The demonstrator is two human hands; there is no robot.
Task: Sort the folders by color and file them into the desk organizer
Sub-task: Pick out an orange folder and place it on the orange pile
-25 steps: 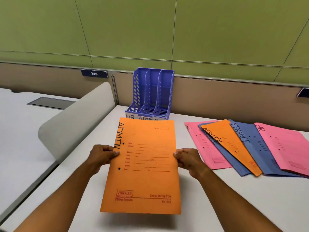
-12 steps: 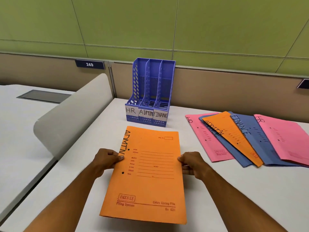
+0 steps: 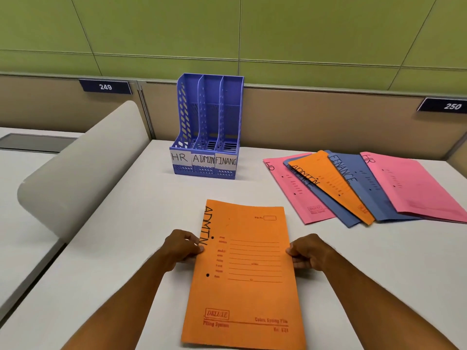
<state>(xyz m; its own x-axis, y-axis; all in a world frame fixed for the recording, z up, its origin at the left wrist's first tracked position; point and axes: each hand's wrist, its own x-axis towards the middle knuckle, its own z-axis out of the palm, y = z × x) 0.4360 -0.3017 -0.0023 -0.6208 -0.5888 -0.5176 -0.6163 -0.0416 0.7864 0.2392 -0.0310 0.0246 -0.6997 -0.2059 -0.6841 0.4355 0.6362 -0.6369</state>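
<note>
Low in the middle of the frame, an orange folder (image 3: 242, 274) marked ADMIN along its left edge is held by both hands. The left hand (image 3: 182, 248) pinches the folder's left edge, fingers curled closed on it beside the lettering; the right hand (image 3: 307, 253) grips the right edge the same way, thumb on top. Whether the folder rests on the white desk (image 3: 126, 236) or is held just above it cannot be told.

Above it, at the upper middle of the frame, stands the blue desk organizer (image 3: 208, 127), upright against the brown partition (image 3: 328, 117). It has three compartments side by side, each with a white paper label on its low front wall: HR (image 3: 180, 157) on the left, ADMIN (image 3: 203, 159) in the middle, FINANCE (image 3: 225, 161) on the right, its last letter cut off at the edge. All three compartments show only their own slotted floors and perforated walls.

At the right of the frame, a fan of folders lies flat on the desk, overlapping. From left to right: a pink folder (image 3: 295, 195) marked HR, a blue folder (image 3: 336, 210) mostly covered, a second orange folder (image 3: 333, 183) marked ADMIN, a blue folder marked FINANCE (image 3: 366, 188), and a second pink folder (image 3: 419, 188) marked HR, running toward the right border.

A grey curved divider (image 3: 80, 168) stands at the left. Number plates 249 (image 3: 105, 86) and 250 (image 3: 446, 105) sit on the partition.
</note>
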